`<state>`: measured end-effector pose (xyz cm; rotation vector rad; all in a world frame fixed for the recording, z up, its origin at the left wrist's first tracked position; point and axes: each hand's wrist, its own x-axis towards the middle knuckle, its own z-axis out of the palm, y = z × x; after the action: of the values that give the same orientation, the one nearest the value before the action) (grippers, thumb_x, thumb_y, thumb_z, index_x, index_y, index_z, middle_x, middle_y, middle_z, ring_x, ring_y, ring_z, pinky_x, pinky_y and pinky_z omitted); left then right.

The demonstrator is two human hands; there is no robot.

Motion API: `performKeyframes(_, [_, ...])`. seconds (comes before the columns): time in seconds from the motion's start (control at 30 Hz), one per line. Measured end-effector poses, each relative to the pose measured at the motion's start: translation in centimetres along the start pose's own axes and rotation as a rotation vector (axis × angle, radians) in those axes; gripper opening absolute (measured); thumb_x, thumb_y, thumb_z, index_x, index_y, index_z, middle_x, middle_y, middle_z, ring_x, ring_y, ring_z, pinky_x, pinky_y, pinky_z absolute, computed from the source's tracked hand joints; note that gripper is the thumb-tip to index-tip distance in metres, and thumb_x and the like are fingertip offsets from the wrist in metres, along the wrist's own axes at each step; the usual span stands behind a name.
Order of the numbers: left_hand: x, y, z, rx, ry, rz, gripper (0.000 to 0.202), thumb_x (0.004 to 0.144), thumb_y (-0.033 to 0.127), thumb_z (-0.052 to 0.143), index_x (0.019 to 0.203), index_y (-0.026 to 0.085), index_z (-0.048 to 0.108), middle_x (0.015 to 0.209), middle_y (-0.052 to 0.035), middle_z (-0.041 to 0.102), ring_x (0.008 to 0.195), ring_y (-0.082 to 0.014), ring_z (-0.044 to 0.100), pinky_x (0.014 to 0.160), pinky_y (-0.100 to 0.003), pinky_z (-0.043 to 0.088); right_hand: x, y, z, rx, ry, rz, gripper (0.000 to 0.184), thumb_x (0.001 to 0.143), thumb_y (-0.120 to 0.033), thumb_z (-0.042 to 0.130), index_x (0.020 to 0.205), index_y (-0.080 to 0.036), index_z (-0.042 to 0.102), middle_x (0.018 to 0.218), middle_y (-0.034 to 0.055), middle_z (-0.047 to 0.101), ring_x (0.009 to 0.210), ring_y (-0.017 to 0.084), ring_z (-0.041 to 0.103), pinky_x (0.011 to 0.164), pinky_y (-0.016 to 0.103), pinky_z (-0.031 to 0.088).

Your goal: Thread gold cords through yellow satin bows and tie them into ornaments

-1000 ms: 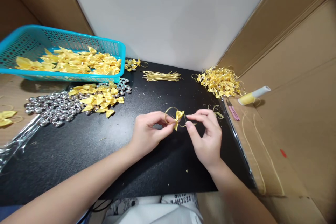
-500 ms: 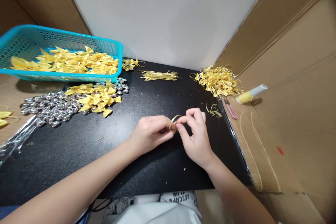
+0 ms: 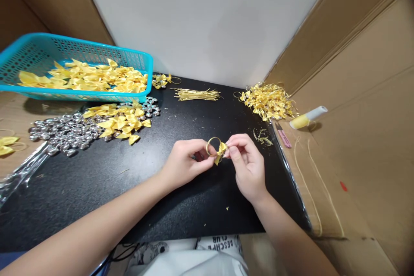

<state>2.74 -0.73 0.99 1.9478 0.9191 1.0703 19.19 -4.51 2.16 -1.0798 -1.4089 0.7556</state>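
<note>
Fingers [image 3: 194,143] of left hand [image 3: 185,163] and right hand [image 3: 248,168] pinch a small yellow ribbon bow with gold loop [image 3: 217,149] above the black mat [image 3: 97,181]. White cloth [image 3: 194,263] reads "CLUB". Turquoise plastic basket [image 3: 64,95] holds yellow bows [image 3: 87,75].

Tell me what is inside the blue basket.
The blue basket holds a heap of yellow ribbon bows. Its near wall and the heap hide whatever lies beneath them.

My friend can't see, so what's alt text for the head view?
The left hand and right hand pinch a small yellow bow with a gold loop above a black mat. Silver beads and a blue basket of bows sit to the left.
</note>
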Motion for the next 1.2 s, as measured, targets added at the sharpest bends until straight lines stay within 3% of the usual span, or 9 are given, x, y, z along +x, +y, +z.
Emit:
performKeyframes(0.37, [-0.3,0.3,0.7,-0.103,-0.002,-0.100,0.017,0.079,0.030,0.068,0.071,0.014,0.067,0.067,-0.0037,0.071,0.054,-0.0108,0.062,0.052,-0.019,0.051,-0.2,0.0,0.3,0.162,0.042,0.135,0.007,0.087,-0.026,0.061,0.085,-0.020,0.059,0.077,0.0013,0.069,0.065,0.013,0.068,0.062,0.027,0.058])
performKeyframes(0.63, [-0.3,-0.1,0.5,-0.173,-0.022,-0.123,0.008,0.077,0.018,0.064,0.072,0.013,0.067,0.068,-0.0043,0.071,0.055,-0.0102,0.063,0.053,-0.019,0.052,0.2,-0.4,-0.2,0.135,0.202,-0.054,0.006,0.081,-0.017,0.070,0.082,-0.020,0.066,0.071,-0.0024,0.070,0.055,0.010,0.068,0.054,0.020,0.059])
performKeyframes(0.8, [-0.3,0.0,0.6,-0.223,-0.045,-0.228,0.008,0.077,0.020,0.065,0.073,0.013,0.065,0.066,-0.0026,0.069,0.055,-0.0094,0.062,0.054,-0.018,0.051,0.1,-0.3,-0.4,0.161,0.171,-0.074,0.009,0.081,-0.014,0.069,0.084,-0.023,0.068,0.078,-0.0023,0.071,0.058,0.009,0.069,0.057,0.020,0.061])
performKeyframes(1.0, [-0.3,0.4,1.0,-0.507,-0.077,-0.345,0.009,0.080,0.022,0.064,0.079,0.015,0.059,0.067,0.0018,0.062,0.059,-0.0083,0.059,0.057,-0.019,0.051,-0.1,-0.1,0.0,0.174,0.088,0.026,0.004,0.082,-0.019,0.070,0.084,-0.021,0.068,0.075,-0.0006,0.072,0.062,0.013,0.072,0.060,0.024,0.063])
performKeyframes(1.2, [-0.1,0.4,1.4,-0.754,-0.134,-0.490,0.011,0.075,0.019,0.070,0.077,0.012,0.061,0.065,0.0005,0.065,0.061,-0.0089,0.061,0.060,-0.019,0.051,-0.1,-0.1,0.2,0.188,0.128,0.068,0.005,0.079,-0.020,0.072,0.082,-0.020,0.068,0.073,-0.0009,0.073,0.060,0.013,0.072,0.059,0.023,0.063])
